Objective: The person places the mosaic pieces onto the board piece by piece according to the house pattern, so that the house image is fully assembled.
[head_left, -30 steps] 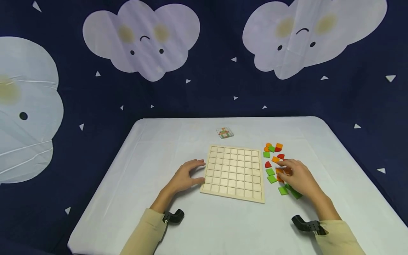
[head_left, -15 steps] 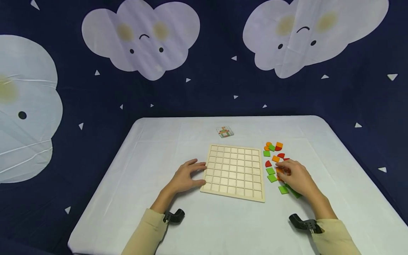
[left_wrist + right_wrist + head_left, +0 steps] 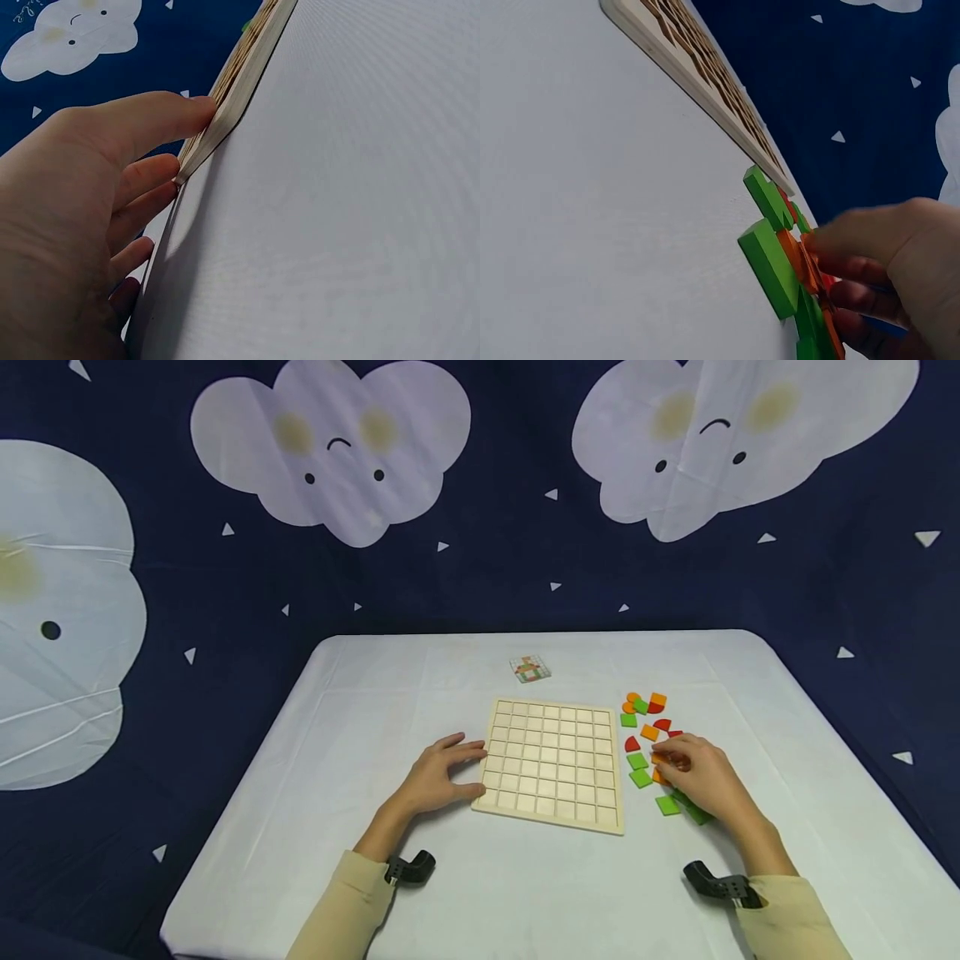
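Note:
A pale wooden grid board (image 3: 549, 766) lies flat in the middle of the white table. My left hand (image 3: 438, 777) is at its left edge, thumb and fingertips against the rim; the left wrist view shows the thumb (image 3: 169, 116) on the frame, fingers spread and fairly straight. Over the loose pieces right of the board, my right hand (image 3: 701, 772) pinches an orange block (image 3: 659, 758) between curled fingers and thumb. Green blocks (image 3: 769, 266) lie beside those fingers in the right wrist view. Part of the pile is hidden under the hand.
Several loose pieces lie along the board's right side, among them a red quarter-circle (image 3: 632, 744), a green square (image 3: 628, 721) and an orange circle (image 3: 633, 698). A small patterned card (image 3: 530, 669) lies behind the board. Dark cloud-printed cloth (image 3: 495, 585) hangs beyond the table.
My right hand has shifted slightly, and the orange block at its fingertips has moved a little away from the orange piece below it. The left fingers have settled closer on the board's edge.

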The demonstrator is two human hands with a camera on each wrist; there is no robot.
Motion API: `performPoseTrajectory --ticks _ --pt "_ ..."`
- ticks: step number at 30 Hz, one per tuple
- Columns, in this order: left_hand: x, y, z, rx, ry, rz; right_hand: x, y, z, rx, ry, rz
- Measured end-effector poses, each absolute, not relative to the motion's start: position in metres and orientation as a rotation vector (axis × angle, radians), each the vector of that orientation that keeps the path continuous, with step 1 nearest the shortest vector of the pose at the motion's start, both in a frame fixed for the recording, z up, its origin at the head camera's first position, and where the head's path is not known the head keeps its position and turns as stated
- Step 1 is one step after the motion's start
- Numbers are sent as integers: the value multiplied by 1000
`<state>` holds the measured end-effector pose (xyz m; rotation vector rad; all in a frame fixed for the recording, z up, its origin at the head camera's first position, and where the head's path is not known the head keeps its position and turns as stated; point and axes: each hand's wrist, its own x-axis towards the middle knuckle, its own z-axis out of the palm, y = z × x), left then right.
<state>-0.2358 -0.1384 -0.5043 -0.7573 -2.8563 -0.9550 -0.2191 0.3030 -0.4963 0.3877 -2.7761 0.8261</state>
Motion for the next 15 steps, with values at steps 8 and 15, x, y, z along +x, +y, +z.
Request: performPoseTrajectory --ticks 8,15 --pt "-235 -139 -503 -758 -2856 -945 -215 295 -494 423 -2863 889" --pt "-236 -139 -505 -754 -2869 -924 -214 290 -494 405 -2923 877"
